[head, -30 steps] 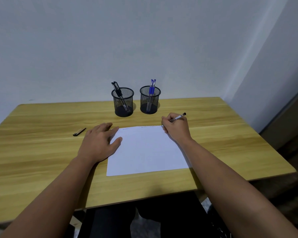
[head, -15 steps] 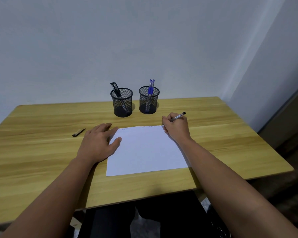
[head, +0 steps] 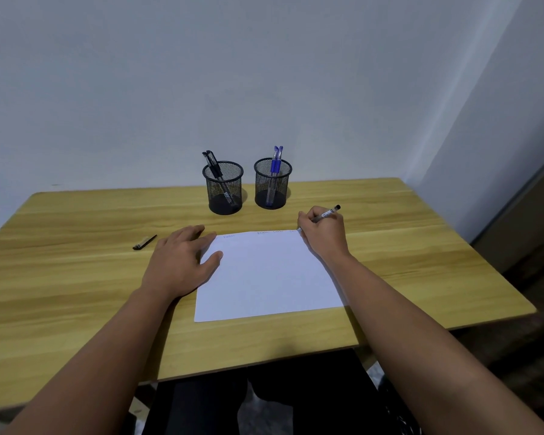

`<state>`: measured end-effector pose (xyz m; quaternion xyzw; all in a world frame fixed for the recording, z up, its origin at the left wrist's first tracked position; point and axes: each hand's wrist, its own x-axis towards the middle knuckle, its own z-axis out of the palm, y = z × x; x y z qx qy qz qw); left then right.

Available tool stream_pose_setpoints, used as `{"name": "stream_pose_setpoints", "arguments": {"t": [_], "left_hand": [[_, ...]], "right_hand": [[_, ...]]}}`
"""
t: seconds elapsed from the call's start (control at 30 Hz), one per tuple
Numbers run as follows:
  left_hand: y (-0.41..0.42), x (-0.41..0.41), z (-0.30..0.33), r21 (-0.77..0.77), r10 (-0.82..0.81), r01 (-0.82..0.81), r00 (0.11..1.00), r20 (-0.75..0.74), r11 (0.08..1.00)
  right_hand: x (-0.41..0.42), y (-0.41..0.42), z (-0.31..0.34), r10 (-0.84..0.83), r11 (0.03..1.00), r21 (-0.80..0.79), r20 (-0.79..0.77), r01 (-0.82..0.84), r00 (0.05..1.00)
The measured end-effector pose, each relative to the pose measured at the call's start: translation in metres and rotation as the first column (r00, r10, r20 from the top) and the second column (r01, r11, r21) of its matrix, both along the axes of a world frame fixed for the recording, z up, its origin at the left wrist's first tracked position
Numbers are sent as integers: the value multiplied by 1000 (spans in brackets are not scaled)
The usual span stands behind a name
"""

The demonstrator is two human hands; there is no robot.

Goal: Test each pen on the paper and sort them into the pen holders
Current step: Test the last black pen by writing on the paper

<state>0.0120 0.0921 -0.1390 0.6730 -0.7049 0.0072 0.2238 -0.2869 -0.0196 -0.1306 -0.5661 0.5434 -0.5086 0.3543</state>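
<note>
A slim clear-barrelled pen with a black end [head: 326,213] is gripped by the closed fingers of the right hand [head: 322,235], tip at the far right corner of the white paper sheet [head: 264,274]; the sheet's left edge is pressed by the left hand [head: 182,262], fingers flat and slightly spread.

Matt wood-grain desk [head: 76,277], smooth white paper sheet [head: 264,277], two black wire-mesh metal pen holders [head: 223,189] [head: 272,185], glossy plastic pens with blue [head: 276,164] and black [head: 212,166] rubbery grips, plain matt painted wall [head: 264,73].
</note>
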Motion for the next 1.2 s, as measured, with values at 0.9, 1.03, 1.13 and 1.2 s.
{"name": "stream_pose_setpoints", "arguments": {"t": [0.9, 1.03, 1.13, 1.2], "left_hand": [[0, -1, 1, 1, -1, 1, 1000, -9, 1000], [1, 0, 1, 1, 4, -4, 1000, -10, 1000], [2, 0, 2, 5, -1, 1, 1000, -7, 1000], [3, -1, 4, 19, -4, 4, 1000, -7, 1000]], "right_hand": [[-5, 1, 8, -111, 993, 19, -78, 113, 991], [-4, -4, 14, -122, 988, 113, 194, 102, 973], [-3, -2, 21, -61, 985, 169, 244, 20, 968], [-1, 1, 33, -48, 988, 151, 261, 8, 964]]}}
